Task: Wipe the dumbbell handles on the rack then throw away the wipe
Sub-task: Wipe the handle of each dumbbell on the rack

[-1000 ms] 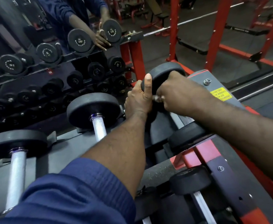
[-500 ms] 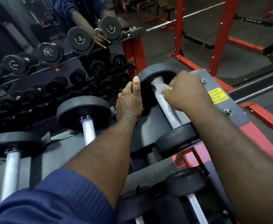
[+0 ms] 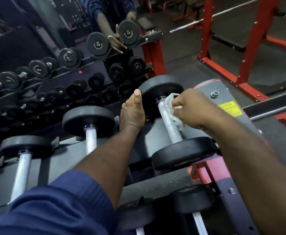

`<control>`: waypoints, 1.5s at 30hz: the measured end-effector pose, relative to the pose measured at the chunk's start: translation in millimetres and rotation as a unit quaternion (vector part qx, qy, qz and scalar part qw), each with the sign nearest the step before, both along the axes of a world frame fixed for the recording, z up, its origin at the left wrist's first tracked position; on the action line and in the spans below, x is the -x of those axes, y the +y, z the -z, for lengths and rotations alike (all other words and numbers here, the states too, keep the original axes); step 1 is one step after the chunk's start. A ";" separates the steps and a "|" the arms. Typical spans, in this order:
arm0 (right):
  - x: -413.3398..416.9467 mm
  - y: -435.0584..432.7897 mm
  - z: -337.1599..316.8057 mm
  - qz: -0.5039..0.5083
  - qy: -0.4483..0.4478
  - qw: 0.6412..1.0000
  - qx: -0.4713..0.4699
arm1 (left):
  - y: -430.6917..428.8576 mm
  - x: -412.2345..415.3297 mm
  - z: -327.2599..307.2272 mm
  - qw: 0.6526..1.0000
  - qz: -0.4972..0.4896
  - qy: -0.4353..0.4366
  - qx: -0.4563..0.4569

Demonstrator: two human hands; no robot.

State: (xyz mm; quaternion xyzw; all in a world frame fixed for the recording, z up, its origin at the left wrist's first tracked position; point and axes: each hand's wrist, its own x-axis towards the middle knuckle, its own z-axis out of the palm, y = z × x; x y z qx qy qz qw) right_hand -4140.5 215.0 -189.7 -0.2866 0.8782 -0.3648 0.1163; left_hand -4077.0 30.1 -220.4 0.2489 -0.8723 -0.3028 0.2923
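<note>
1. One large grey steel rack (image 3: 227, 102) with red side frames fills the lower view. Its slanted top tier carries three dumbbells side by side.
2. A wall mirror (image 3: 37, 31) behind the rack reflects rows of black dumbbells and the person's arms.
3. A red steel lifting frame (image 3: 250, 48) stands on the dark floor at upper right, well apart from the rack.
4. The rightmost black-headed dumbbell (image 3: 183, 155) lies at the rack's right end, and its knurled silver handle (image 3: 168, 123) is partly bare. A middle dumbbell (image 3: 91, 133) and a left dumbbell (image 3: 22, 167) lie beside it.
5. A dark blue sleeve (image 3: 54, 209) covers the left arm at the bottom edge.
6. The left hand (image 3: 133, 114) rests against the rim of the rightmost dumbbell's far head, thumb straight up. Its fingers are hidden behind the head, but the mirror shows them straight and together.
7. The right hand (image 3: 193, 109) has its fingers curled, pinching a crumpled white wipe (image 3: 172, 102) against the right side of the handle, just below the far head.
8. A yellow label (image 3: 230, 110) sits on the rack's grey end plate, just beside the right wrist.
</note>
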 end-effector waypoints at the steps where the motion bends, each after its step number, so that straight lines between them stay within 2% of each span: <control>1: 1.7 -1.8 6.7 0.014 -0.010 1.000 0.012 | 0.7 -0.3 -0.4 1.000 -0.002 -0.006 0.004; 4: 4.6 11.3 18.8 -0.017 -0.147 0.982 0.114 | 2.7 -0.7 -1.8 1.000 0.002 -0.010 -0.011; 8: -2.0 1.3 23.4 0.018 -0.158 0.972 0.176 | 3.9 -0.9 -1.7 1.000 0.005 -0.010 -0.010; 12: 8.1 12.5 20.6 -0.067 -0.276 0.950 0.126 | 2.9 -0.2 -3.4 1.000 0.006 -0.013 -0.018; 15: 5.2 13.8 21.1 -0.056 -0.279 0.948 0.142 | 2.1 0.1 -2.3 1.000 0.002 -0.018 -0.016; 18: 2.7 15.3 22.9 -0.085 -0.281 0.953 0.069 | 2.0 1.0 -4.2 1.000 0.003 -0.018 -0.019; 22: 5.4 21.4 27.2 -0.062 -0.325 0.941 0.072 | -0.5 0.7 -2.9 1.000 0.000 -0.024 -0.013; 26: 1.2 23.0 28.2 -0.086 -0.319 0.944 0.022 | -0.5 -0.9 -4.8 1.000 0.011 -0.019 -0.012; 29: 10.8 32.9 32.7 -0.087 -0.361 0.926 0.061 | -0.8 -1.0 -5.8 1.000 0.004 -0.029 -0.004; 33: 6.1 30.3 38.9 -0.148 -0.395 0.906 0.033 | 2.6 -1.5 -9.0 1.000 0.007 -0.026 0.002; 35: 11.9 37.9 42.2 -0.138 -0.417 0.896 0.069 | 0.5 -1.3 -6.9 1.000 0.002 -0.031 0.001; 45: 12.4 34.7 44.1 -0.145 -0.430 0.889 0.066 | 1.2 -0.3 -4.4 1.000 0.011 -0.019 -0.013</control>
